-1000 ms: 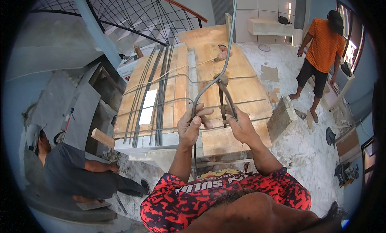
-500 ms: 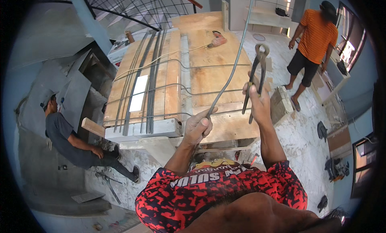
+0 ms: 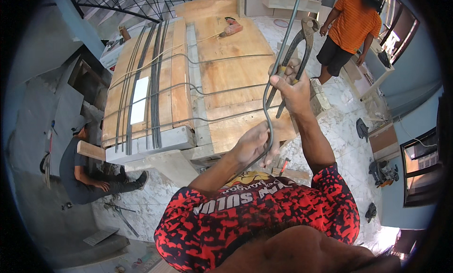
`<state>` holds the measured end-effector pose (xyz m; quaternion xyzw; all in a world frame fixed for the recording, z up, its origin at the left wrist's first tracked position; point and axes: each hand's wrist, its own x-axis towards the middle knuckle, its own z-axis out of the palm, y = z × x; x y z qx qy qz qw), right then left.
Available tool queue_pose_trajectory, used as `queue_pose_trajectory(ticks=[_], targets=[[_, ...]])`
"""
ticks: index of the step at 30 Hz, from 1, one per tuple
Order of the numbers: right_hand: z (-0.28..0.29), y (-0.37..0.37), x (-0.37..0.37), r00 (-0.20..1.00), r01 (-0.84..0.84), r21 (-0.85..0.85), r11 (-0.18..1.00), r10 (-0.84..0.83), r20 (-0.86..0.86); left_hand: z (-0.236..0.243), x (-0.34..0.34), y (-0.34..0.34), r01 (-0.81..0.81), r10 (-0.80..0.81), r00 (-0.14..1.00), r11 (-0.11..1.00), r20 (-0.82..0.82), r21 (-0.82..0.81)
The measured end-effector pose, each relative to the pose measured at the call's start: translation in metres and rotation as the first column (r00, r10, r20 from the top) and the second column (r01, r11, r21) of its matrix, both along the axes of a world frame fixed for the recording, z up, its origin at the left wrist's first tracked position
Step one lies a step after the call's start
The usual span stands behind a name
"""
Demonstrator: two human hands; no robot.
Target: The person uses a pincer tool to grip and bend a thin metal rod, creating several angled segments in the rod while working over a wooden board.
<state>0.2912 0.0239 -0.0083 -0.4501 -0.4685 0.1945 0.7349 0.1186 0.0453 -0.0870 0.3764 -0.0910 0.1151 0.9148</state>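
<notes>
My right hand (image 3: 293,86) is raised and grips the handles of dark metal pincers (image 3: 302,42), whose jaws point up and right. My left hand (image 3: 252,143) is lower, closed around a bent grey steel rod (image 3: 270,108) that runs up past the pincers to the top of the view. Both hands are above the near edge of a wooden work table (image 3: 226,65).
Several long steel rods (image 3: 153,84) lie along the table's left side, and thin wires cross it. A red power drill (image 3: 231,28) lies at the far end. A person in dark clothes (image 3: 80,174) crouches at the left; another in an orange shirt (image 3: 351,23) stands at the back right.
My right hand has lifted the pincers up and to the right, away from the table. My left hand has slid down the rod. The view has tilted and come closer to the table.
</notes>
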Motion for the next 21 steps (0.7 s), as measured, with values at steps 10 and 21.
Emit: queue_pose_trajectory(ticks=[10, 21], targets=[[0.035, -0.085, 0.028, 0.744, 0.188, -0.436, 0.880, 0.162, 0.648, 0.020, 0.011, 0.000, -0.170, 0.167, 0.985, 0.983, 0.051, 0.063], [0.016, -0.111, 0.035, 0.446, 0.271, -0.488, 0.830, 0.341, 0.828, 0.015, 0.017, -0.006, -0.209, 0.216, 0.975, 0.973, -0.058, 0.100]])
